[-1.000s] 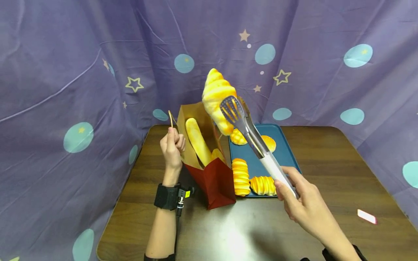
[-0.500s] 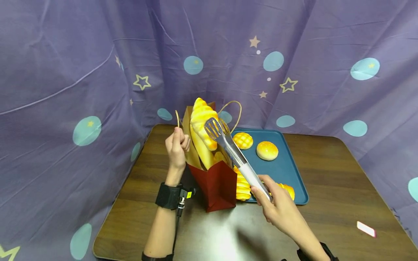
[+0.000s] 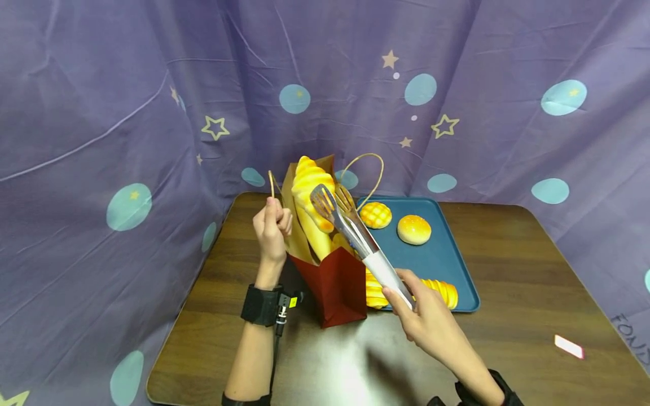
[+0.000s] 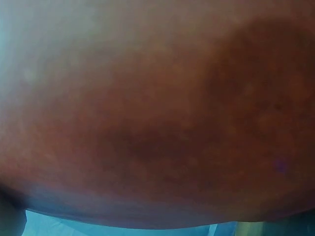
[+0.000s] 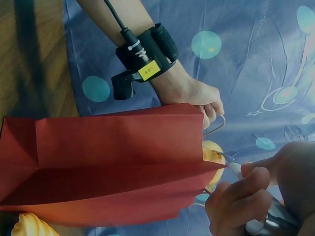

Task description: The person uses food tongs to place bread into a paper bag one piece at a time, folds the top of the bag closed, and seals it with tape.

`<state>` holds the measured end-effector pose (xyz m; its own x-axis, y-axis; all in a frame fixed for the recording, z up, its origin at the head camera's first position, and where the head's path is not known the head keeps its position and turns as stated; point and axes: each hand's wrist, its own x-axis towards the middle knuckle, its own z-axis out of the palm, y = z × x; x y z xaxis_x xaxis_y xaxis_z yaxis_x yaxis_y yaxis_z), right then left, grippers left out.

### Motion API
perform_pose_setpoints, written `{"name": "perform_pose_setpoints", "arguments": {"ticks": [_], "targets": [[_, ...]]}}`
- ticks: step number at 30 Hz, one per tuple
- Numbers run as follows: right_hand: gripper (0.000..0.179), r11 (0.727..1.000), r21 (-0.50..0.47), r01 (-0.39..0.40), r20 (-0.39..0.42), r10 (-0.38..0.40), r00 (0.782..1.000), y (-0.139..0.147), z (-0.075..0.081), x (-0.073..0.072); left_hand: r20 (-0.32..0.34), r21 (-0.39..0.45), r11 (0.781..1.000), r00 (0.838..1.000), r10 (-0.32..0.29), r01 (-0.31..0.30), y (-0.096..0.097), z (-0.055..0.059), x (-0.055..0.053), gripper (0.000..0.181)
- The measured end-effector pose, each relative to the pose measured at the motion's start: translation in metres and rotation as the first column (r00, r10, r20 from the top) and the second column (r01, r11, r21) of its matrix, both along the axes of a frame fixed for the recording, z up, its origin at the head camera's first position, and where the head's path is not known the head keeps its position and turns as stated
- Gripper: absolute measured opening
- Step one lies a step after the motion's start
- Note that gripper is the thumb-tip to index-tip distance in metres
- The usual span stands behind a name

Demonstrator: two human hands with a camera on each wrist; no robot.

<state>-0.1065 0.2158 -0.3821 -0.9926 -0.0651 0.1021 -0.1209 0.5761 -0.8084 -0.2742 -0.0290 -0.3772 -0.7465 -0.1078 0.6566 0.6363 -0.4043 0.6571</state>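
My left hand holds a twisted cord handle of the red paper bag, which stands on the table with its mouth up. Inside it a long bread loaf leans upright. A croissant is at the bag's mouth against the loaf. My right hand grips metal tongs with a white handle. Their slotted heads, spread a little, are at the croissant's right side. In the right wrist view the bag's wall covers most of the croissant. A blurred brownish surface nearly fills the left wrist view.
Right of the bag, a blue tray bears a crosshatched bun, a round bun and ridged breads at its near edge. A small white object lies at the table's right. The bag's other handle loop stands up.
The right hand has moved left and down, bringing the croissant from above the tray side into the bag's mouth. Since half a second ago the tongs' heads have spread. The left hand stays at the handle.
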Motion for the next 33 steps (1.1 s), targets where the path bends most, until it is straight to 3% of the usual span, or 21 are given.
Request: {"name": "perform_pose_setpoints", "arguments": {"ticks": [7,11,16,20,24,27,29,33], "targets": [[0.036,0.997,-0.076,-0.011,0.035,0.014,0.999,0.007,0.0,0.004,0.001,0.019,1.0,1.0,-0.022,0.022,0.002,-0.001,0.001,0.049],[0.034,0.991,-0.129,-0.035,-0.04,0.03,0.999,0.019,0.001,0.007,0.001,0.018,1.0,1.0,-0.026,0.026,0.003,-0.003,0.001,0.05],[0.032,0.991,-0.136,0.005,-0.161,-0.027,0.987,0.043,0.003,0.012,-0.006,0.007,1.0,1.0,-0.02,0.02,0.005,-0.002,0.001,0.05],[0.028,0.988,-0.138,0.064,-0.148,-0.085,0.985,0.065,0.001,0.018,-0.008,0.01,1.0,1.0,-0.011,0.011,0.006,0.0,0.002,0.05],[0.026,0.982,-0.134,0.129,-0.066,-0.139,0.988,0.083,-0.01,0.021,-0.006,0.014,1.0,1.0,-0.005,0.005,0.006,0.002,0.002,0.05],[0.031,0.982,-0.085,0.169,0.045,-0.166,0.985,0.089,-0.024,0.019,-0.005,0.017,1.0,1.0,-0.004,0.004,0.006,0.002,0.002,0.051],[0.034,0.982,-0.051,0.182,0.147,-0.173,0.974,0.09,-0.036,0.018,-0.002,0.017,1.0,1.0,-0.002,0.002,0.006,0.001,0.003,0.051],[0.039,0.984,-0.004,0.18,0.33,-0.169,0.929,0.088,-0.058,0.019,0.003,0.005,1.0,1.0,0.006,-0.006,0.007,-0.001,0.004,0.051]]}}
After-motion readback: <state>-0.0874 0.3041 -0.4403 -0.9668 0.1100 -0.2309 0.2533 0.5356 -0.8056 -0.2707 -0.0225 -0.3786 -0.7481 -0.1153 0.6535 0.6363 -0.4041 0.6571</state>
